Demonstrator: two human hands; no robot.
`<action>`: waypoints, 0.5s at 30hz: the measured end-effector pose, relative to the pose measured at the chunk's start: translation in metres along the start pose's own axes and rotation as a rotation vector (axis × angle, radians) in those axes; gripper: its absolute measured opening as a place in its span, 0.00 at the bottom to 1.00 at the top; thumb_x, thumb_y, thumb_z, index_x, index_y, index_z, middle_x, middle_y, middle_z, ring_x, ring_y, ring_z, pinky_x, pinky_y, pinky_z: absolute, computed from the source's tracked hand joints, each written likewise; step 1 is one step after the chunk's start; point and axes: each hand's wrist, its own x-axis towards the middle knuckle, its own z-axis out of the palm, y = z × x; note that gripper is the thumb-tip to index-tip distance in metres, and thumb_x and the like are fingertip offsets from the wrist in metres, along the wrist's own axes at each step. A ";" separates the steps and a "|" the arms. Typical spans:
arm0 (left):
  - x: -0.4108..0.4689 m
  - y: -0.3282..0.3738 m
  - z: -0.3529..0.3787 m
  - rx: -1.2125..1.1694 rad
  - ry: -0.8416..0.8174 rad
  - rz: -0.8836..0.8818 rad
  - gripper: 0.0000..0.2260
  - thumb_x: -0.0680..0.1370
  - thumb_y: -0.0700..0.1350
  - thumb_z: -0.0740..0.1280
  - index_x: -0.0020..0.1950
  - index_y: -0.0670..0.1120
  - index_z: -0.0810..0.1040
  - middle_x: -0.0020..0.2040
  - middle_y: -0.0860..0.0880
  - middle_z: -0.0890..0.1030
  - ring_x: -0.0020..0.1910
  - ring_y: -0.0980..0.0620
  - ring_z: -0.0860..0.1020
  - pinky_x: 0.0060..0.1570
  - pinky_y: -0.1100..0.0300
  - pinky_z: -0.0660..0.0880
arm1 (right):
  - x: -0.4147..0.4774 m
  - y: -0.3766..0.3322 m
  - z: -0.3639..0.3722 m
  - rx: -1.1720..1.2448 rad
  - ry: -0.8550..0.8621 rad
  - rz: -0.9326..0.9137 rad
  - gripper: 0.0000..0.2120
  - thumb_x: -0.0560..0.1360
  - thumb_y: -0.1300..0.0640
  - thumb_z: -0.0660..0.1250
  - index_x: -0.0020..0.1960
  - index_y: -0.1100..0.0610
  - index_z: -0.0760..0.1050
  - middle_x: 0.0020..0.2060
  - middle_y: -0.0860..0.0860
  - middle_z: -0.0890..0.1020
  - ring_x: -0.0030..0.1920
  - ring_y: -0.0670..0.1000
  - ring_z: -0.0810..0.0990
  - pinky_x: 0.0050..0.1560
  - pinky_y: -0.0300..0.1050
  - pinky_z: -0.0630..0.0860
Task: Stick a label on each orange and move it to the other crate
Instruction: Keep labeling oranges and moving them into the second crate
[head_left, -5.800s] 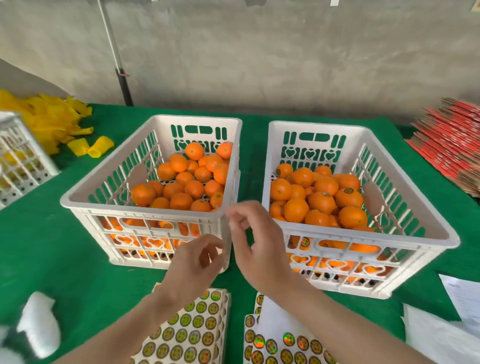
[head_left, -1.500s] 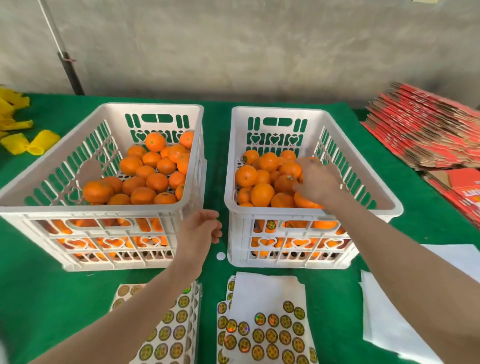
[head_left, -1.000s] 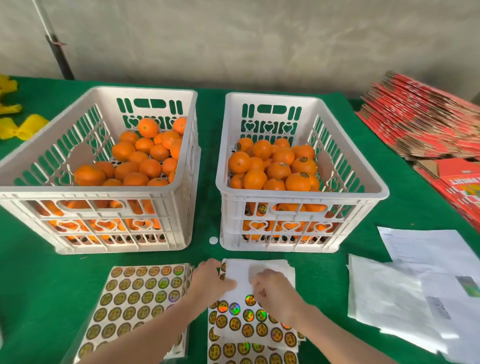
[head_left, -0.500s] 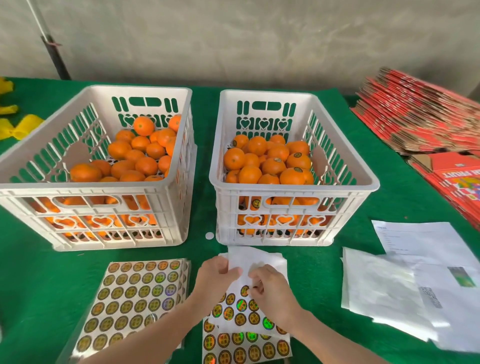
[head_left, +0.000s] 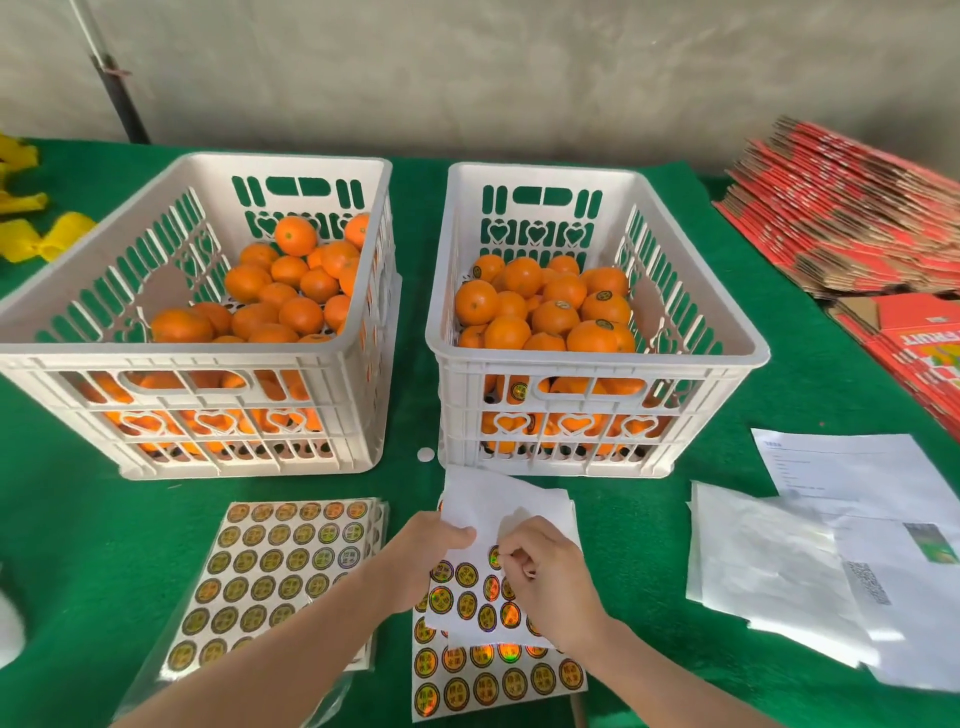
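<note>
Two white crates stand side by side on the green table. The left crate (head_left: 322, 358) holds plain oranges (head_left: 296, 236). Several oranges (head_left: 602, 306) in the right crate (head_left: 727, 358) bear round labels. In front of the right crate lies a partly used label sheet (head_left: 467, 597) on top of another sheet. My left hand (head_left: 423, 556) pinches the sheet's bare upper edge. My right hand (head_left: 545, 577) pinches a label at the top row of stickers on that sheet.
A full stack of label sheets (head_left: 275, 566) lies to the left. White papers (head_left: 810, 561) lie at the right. Flat red cartons (head_left: 852, 218) are piled at the far right, yellow pieces (head_left: 47, 239) at the far left. A lone white dot (head_left: 425, 454) sits between the crates.
My right hand left the right crate and came down to the label sheet. My left hand came down too and took the sheet's edge. In the last half second both hands barely moved.
</note>
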 end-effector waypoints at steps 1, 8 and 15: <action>-0.001 0.000 0.000 -0.004 -0.014 0.001 0.10 0.80 0.41 0.62 0.59 0.40 0.78 0.56 0.40 0.81 0.60 0.40 0.76 0.68 0.44 0.66 | -0.002 0.000 0.001 0.001 0.003 0.012 0.06 0.70 0.71 0.69 0.44 0.63 0.80 0.40 0.55 0.79 0.36 0.46 0.76 0.39 0.31 0.73; 0.000 0.002 -0.004 0.039 -0.021 0.037 0.10 0.79 0.39 0.63 0.59 0.39 0.78 0.56 0.40 0.81 0.61 0.40 0.76 0.67 0.47 0.66 | -0.002 -0.004 0.001 0.025 0.028 -0.073 0.09 0.67 0.75 0.69 0.36 0.63 0.77 0.36 0.53 0.78 0.33 0.48 0.76 0.32 0.40 0.75; -0.011 0.002 -0.005 0.403 0.164 0.360 0.16 0.72 0.40 0.70 0.59 0.43 0.73 0.51 0.49 0.76 0.47 0.53 0.75 0.47 0.61 0.70 | 0.024 -0.042 -0.013 0.182 0.223 -0.025 0.04 0.71 0.69 0.69 0.41 0.62 0.78 0.36 0.53 0.79 0.37 0.48 0.77 0.37 0.47 0.76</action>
